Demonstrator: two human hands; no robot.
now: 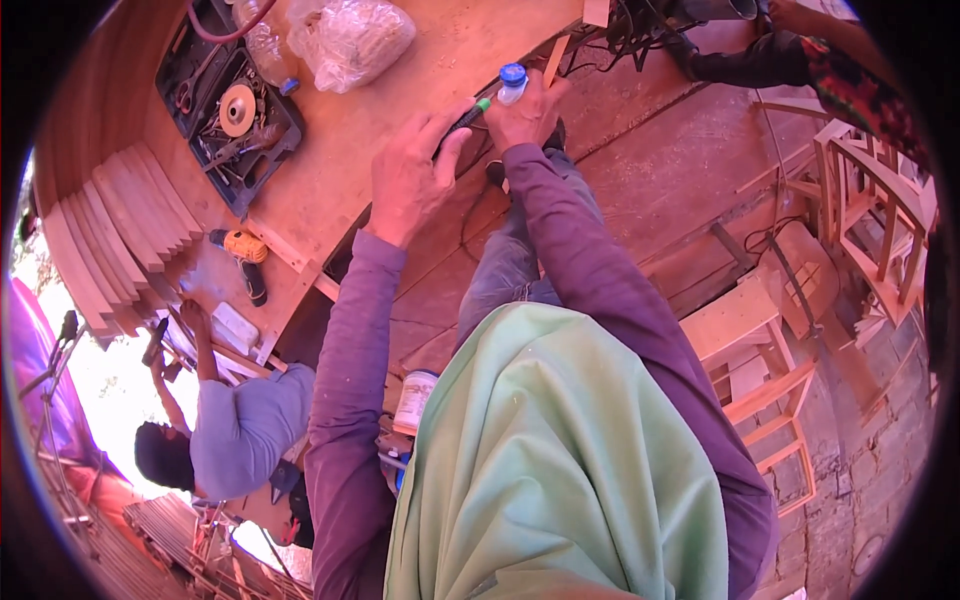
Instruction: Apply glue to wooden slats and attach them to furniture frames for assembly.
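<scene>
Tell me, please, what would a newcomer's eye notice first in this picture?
Probably the large pale green cloth, which fills the lower middle of the picture. Above it, the left hand holds a dark green-tipped item, and the right hand a small blue-capped bottle. Further left, an orange and black drill lies on the wooden table.

No lettering or numbers can be read; the white, round tub, left of centre in the lower half of the frame, bears markings too small to make out.
</scene>
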